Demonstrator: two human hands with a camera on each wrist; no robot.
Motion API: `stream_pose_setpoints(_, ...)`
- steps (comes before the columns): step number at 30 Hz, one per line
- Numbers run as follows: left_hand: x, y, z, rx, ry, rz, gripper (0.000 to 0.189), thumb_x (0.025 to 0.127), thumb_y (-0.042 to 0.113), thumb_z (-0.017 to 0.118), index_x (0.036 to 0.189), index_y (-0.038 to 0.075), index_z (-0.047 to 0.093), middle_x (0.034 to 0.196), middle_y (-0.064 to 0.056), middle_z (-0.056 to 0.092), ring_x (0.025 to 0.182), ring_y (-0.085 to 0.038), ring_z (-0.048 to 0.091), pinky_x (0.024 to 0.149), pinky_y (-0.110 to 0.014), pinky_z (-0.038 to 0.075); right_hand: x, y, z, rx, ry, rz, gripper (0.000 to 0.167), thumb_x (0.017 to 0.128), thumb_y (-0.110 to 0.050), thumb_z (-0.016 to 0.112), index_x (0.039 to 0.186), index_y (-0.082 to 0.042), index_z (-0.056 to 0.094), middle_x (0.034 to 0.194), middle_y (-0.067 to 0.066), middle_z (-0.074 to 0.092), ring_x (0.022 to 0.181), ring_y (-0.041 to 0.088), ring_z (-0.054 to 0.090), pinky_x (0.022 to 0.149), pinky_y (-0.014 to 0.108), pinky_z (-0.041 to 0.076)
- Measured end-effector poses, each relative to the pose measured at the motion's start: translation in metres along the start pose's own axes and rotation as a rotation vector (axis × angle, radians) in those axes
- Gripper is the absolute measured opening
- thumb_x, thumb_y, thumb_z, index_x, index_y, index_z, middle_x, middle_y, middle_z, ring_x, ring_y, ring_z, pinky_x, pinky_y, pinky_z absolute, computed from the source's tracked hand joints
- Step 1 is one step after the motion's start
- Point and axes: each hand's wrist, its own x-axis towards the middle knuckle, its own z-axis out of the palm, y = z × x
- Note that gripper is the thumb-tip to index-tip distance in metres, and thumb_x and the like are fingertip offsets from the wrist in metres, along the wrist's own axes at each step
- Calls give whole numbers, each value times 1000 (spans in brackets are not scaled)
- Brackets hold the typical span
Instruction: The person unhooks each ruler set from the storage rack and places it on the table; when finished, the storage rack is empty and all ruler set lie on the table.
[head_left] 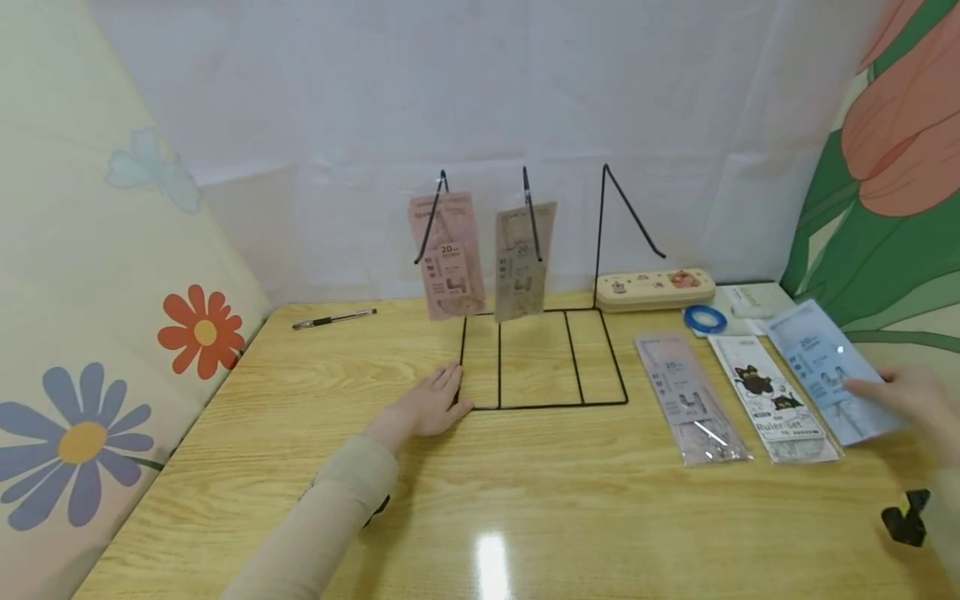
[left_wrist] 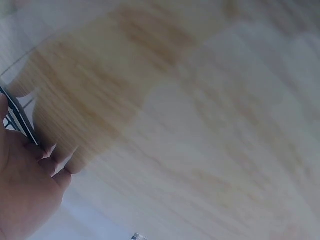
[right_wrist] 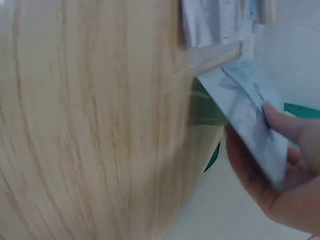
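A wood-grained tabletop (head_left: pixel 600 500) is flanked on both sides by flower-printed panels. At the near right, a pale blue packet (head_left: pixel 828 375) is pinched by the right hand (head_left: pixel 911 396), with the thumb pressed on its face and fingers placed behind it; whether the wood is touched by it cannot be told. Farther left, the left side of a black wire rack (head_left: pixel 551 407), by its near corner, is touched by the left hand (head_left: pixel 427 404), which is laid down with fairly straight fingers. Between rack and held packet, a pink packet (head_left: pixel 693 400) and a white packet (head_left: pixel 768 392) (marked "Ruler Set") are laid side by side. A rosy hanging packet (head_left: pixel 457 283) and a beige packet (head_left: pixel 513 275) are held up by the rack's left and middle hooks. Beyond, a black pen (head_left: pixel 333 319) is seen at the left, a blue tape roll (head_left: pixel 688 321) at the right, and a yellow pencil case (head_left: pixel 645 292) is set near the white backdrop (head_left: pixel 337 83)
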Motion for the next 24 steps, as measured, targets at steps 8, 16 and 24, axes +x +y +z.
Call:
stream_pose_setpoints(8, -2, 2, -1, -6, 1, 7, 68, 103, 40, 29, 149, -5, 7, 157, -22, 3, 146, -36, 4, 120, -47, 11, -3, -31, 9, -179, 198, -84, 78, 94, -30, 53, 132, 28, 18, 126, 51, 30, 112, 63, 33, 93, 68, 35)
stream_pose_setpoints(16, -2, 3, -1, -11, -7, 1, 68, 103, 40, 29, 149, -5, 6, 157, -21, 3, 146, -37, 4, 119, -50, 10, 4, -68, 29, -139, 112, -371, 83, 96, -36, 51, 140, 22, 10, 136, 49, 20, 124, 63, 21, 100, 71, 23)
stream_pose_setpoints(24, -2, 1, 1, -3, -7, -9, 68, 103, 41, 28, 150, -3, 5, 158, -20, 2, 146, -36, 3, 120, -49, 10, 7, -113, 55, -149, 45, -411, 86, 96, -42, 50, 142, 19, 10, 143, 45, 13, 132, 59, 15, 107, 67, 17)
